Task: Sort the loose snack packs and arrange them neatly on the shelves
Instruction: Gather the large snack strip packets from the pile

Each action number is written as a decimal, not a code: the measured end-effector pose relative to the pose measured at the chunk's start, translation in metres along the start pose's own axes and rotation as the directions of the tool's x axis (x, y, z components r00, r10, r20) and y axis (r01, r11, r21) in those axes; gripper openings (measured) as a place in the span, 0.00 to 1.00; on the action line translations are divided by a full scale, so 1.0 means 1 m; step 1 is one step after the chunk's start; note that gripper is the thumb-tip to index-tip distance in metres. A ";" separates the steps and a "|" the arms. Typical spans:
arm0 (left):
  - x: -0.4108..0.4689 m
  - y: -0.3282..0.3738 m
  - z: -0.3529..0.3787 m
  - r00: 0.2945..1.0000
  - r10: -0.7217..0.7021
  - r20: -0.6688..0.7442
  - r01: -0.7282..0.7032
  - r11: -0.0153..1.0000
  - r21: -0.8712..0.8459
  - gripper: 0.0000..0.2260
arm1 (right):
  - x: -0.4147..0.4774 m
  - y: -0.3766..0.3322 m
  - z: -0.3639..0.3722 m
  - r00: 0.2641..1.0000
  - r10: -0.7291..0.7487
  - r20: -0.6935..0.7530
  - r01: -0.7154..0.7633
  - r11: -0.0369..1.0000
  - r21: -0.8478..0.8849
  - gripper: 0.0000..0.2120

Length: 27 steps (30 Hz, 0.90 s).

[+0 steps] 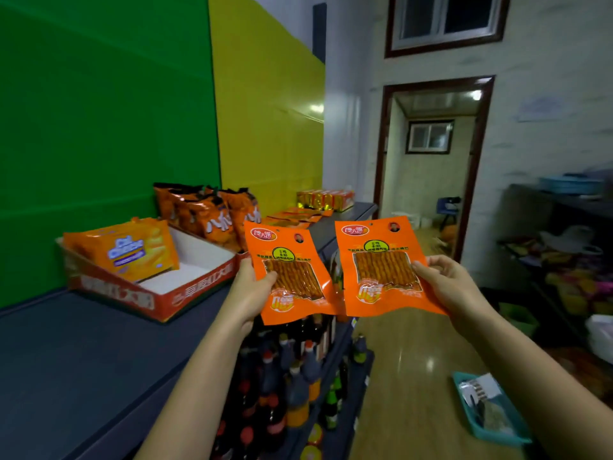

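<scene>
I hold two flat orange snack packs upright in front of me, side by side above the aisle. My left hand [250,290] grips the left orange pack [292,277] by its left edge. My right hand [444,280] grips the right orange pack [381,267] by its right edge. Both packs show a clear window with reddish strips. On the dark top shelf [83,353] at my left, more of the same flat packs [293,215] lie in a low pile further back.
A red open carton [159,293] on the shelf holds an orange cracker bag [126,250]. Orange puffed bags [205,214] stand behind it, red-gold boxes [326,198] at the far end. Bottles [292,376] fill lower shelves. A teal basket [491,406] sits on the floor.
</scene>
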<state>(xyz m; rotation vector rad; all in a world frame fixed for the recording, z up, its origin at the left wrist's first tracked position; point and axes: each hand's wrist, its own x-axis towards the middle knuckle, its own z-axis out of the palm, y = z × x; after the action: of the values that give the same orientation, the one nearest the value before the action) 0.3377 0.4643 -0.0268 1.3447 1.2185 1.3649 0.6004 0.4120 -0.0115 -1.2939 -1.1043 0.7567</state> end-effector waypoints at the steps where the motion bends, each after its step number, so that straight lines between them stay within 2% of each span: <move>1: 0.016 -0.002 0.012 1.000 0.008 0.015 -0.008 1.000 0.009 0.14 | 0.016 0.001 -0.006 1.000 0.002 -0.020 -0.002 1.000 -0.010 0.04; 5: 0.075 -0.013 0.054 0.998 0.007 0.056 -0.008 1.000 0.011 0.16 | 0.074 0.019 -0.028 0.996 0.019 -0.083 -0.022 0.999 -0.031 0.08; 14: 0.165 -0.040 0.139 1.000 -0.027 0.017 0.027 1.000 -0.016 0.07 | 0.192 0.073 -0.070 0.983 0.103 -0.152 -0.109 0.994 -0.028 0.08; 19: 0.214 -0.052 0.176 0.994 0.017 -0.104 -0.022 0.999 -0.049 0.06 | 0.284 0.095 -0.076 0.994 0.086 -0.064 -0.087 0.996 -0.012 0.04; 23: 0.254 -0.055 0.196 0.969 0.086 -0.231 -0.103 0.993 -0.059 0.06 | 0.365 0.102 -0.069 0.997 0.045 0.057 -0.046 0.998 0.031 0.07; 27: 0.284 -0.057 0.205 0.918 0.146 -0.370 -0.143 0.989 0.036 0.08 | 0.438 0.107 -0.056 0.979 0.001 0.204 -0.006 1.000 0.025 0.05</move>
<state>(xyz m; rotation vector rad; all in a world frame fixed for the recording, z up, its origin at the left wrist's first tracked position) 0.5191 0.7692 -0.0435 1.2357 1.3922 1.7823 0.8143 0.8126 -0.0223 -1.2167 -1.2524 0.9190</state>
